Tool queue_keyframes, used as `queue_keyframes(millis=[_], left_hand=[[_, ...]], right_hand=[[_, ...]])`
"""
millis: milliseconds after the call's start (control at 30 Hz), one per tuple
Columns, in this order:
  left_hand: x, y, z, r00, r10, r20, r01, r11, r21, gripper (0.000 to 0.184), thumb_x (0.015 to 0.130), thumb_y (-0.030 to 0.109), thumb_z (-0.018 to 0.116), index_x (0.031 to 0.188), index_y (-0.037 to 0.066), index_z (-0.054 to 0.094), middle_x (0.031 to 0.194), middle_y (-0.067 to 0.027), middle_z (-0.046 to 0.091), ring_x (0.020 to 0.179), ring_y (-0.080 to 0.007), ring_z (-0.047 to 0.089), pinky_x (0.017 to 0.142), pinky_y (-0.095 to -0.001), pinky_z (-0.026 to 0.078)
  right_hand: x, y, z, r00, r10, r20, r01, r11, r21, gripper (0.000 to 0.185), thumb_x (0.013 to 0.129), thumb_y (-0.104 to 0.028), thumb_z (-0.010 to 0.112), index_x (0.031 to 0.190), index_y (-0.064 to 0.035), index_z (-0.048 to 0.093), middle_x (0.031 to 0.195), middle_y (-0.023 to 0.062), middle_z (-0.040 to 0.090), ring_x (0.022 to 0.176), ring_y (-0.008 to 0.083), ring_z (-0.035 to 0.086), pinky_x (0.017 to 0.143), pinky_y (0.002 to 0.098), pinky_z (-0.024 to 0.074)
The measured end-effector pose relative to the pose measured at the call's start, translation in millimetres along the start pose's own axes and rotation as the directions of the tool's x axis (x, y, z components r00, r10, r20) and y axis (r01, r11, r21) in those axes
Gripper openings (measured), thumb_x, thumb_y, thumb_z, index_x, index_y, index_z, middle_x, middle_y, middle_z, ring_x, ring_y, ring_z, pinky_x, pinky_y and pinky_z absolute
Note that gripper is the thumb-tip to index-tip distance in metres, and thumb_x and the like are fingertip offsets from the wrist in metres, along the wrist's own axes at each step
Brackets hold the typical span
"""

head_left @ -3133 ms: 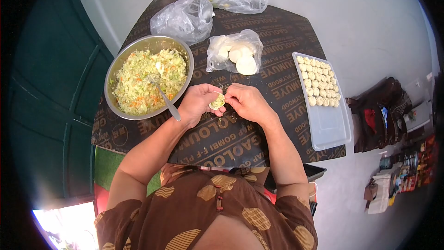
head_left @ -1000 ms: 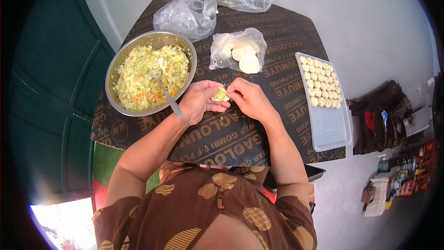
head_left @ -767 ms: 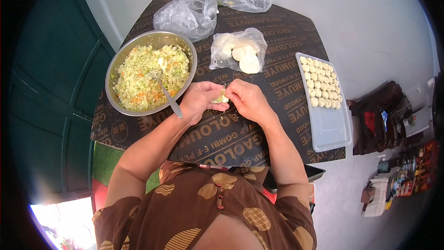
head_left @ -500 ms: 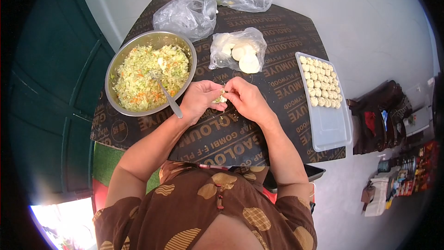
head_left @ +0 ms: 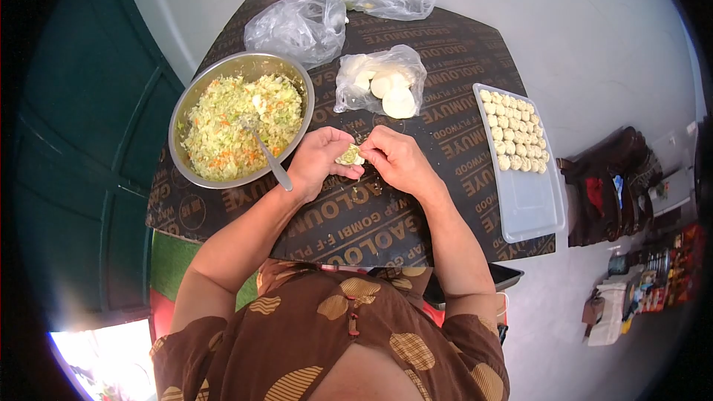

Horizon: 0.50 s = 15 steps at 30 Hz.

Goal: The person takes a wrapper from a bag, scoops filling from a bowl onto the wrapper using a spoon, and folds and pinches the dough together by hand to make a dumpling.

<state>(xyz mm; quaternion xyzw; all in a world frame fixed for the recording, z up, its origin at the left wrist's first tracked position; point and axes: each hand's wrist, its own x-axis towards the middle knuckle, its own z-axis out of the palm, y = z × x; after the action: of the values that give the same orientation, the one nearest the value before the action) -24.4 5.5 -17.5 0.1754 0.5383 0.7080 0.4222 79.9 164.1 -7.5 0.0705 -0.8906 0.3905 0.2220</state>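
My left hand (head_left: 318,162) cups a small dumpling (head_left: 350,154) with its pale wrapper gathered around yellow-green filling. The filling still shows at the top. With thumb and fingertips, my right hand (head_left: 399,162) pinches the wrapper's right edge. To the left stands a metal bowl (head_left: 177,150) of chopped vegetable filling (head_left: 234,122) with orange bits. A spoon (head_left: 277,168) leans in it, its handle over the rim near my left wrist. Beyond my hands lies a clear bag (head_left: 346,90) with round white wrappers (head_left: 399,102) poking out.
A white plastic tray (head_left: 532,208) at the table's right edge holds rows of finished-looking dumplings (head_left: 512,130) in its far part. Two crumpled plastic bags (head_left: 297,26) lie at the back of the dark printed table (head_left: 460,200). Dark furniture (head_left: 613,186) stands farther right.
The dumpling has turned up toward me in my left hand, so more of its filling shows. My right fingers have shifted slightly along the wrapper's edge.
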Motion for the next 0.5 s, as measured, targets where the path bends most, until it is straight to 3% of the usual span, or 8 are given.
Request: queue_keyframes(millis=[100,167,400,467,500], left_hand=[[2.2,-6.0,-1.3,0.999,0.036,0.014,-0.037,0.998,0.046,0.012,0.093,0.004,0.053,0.101,-0.005,0.053,0.091,-0.0147,0.063,0.071,-0.0236,0.068,0.062,-0.0311,0.06],[1.8,-6.8,0.0,0.998,0.054,0.024,-0.055,0.996,0.068,0.013,0.092,0.004,0.054,0.1,-0.006,0.053,0.09,-0.0146,0.063,0.07,-0.0228,0.068,0.061,-0.0303,0.059],[3.5,-11.1,-0.6,0.991,0.119,0.052,-0.126,0.978,0.165,0.011,0.091,0.002,0.054,0.099,-0.007,0.055,0.087,-0.0151,0.064,0.069,-0.0193,0.067,0.059,-0.0281,0.059],[3.3,-9.7,-0.5,0.992,0.112,0.052,-0.119,0.977,0.176,0.012,0.092,0.002,0.054,0.1,-0.007,0.054,0.088,-0.0155,0.064,0.069,-0.0193,0.067,0.06,-0.028,0.059],[2.8,-8.6,-0.1,0.993,0.103,0.053,-0.111,0.976,0.187,0.013,0.092,0.002,0.054,0.102,-0.007,0.053,0.09,-0.0159,0.064,0.069,-0.0194,0.067,0.06,-0.0279,0.059]], right_hand=[[-0.1,1.5,1.1,1.0,-0.014,-0.001,0.014,0.999,-0.052,0.007,0.082,0.0,0.062,0.081,-0.0006,0.056,0.078,0.0103,0.059,0.07,0.0259,0.061,0.062,0.0328,0.0476],[0.6,-2.5,1.6,1.0,-0.027,-0.01,0.027,0.998,-0.058,0.009,0.081,-0.002,0.062,0.08,-0.0014,0.053,0.076,0.013,0.057,0.072,0.0336,0.059,0.062,0.0403,0.047],[1.5,-6.5,1.9,0.995,-0.097,0.024,0.099,0.986,-0.132,0.009,0.082,-0.003,0.062,0.082,-0.0025,0.053,0.076,0.0127,0.057,0.073,0.0329,0.06,0.062,0.0397,0.0475],[0.8,-11.7,0.0,0.992,0.122,0.018,-0.122,0.993,-0.005,0.009,0.083,-0.004,0.063,0.086,-0.0025,0.054,0.079,0.0122,0.056,0.073,0.0314,0.06,0.063,0.0391,0.0476],[0.6,-11.0,0.2,0.992,0.122,0.019,-0.122,0.993,-0.006,0.009,0.083,-0.004,0.063,0.086,-0.0025,0.054,0.079,0.0122,0.056,0.073,0.0314,0.06,0.063,0.0391,0.0476]])
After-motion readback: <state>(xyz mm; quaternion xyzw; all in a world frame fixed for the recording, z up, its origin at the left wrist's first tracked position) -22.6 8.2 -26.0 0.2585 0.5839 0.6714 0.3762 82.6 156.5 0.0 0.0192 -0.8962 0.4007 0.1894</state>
